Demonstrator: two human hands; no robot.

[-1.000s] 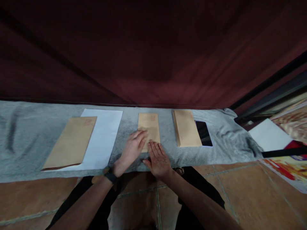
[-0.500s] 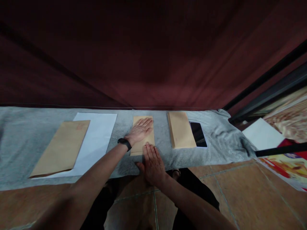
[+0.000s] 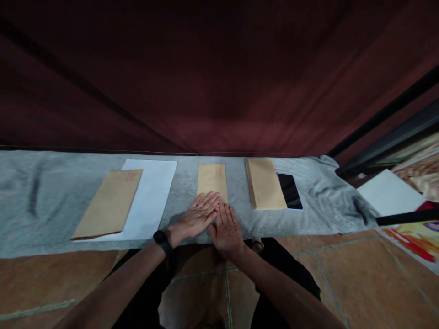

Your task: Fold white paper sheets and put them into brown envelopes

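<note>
Resting left hand (image 3: pixel 198 215) and right hand (image 3: pixel 228 235) on the middle envelope (image 3: pixel 211 178) — with fingers (image 3: pixel 225 214) outstretched, flat, grasping nothing.

A dark red backdrop (image 3: pixel 219 91) rises behind, dim at the top and slightly lighter lower down. Below the grey-covered worktop (image 3: pixel 322 194) lie terracotta-coloured floor tiles (image 3: pixel 346 269) with pale grout (image 3: pixel 37 310); a dark bar (image 3: pixel 384 113) slants at right.

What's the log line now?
left hand: palm-down on small envelope; right hand: at its near end; left: large envelope on white sheet; right: envelope stack, phone
</note>
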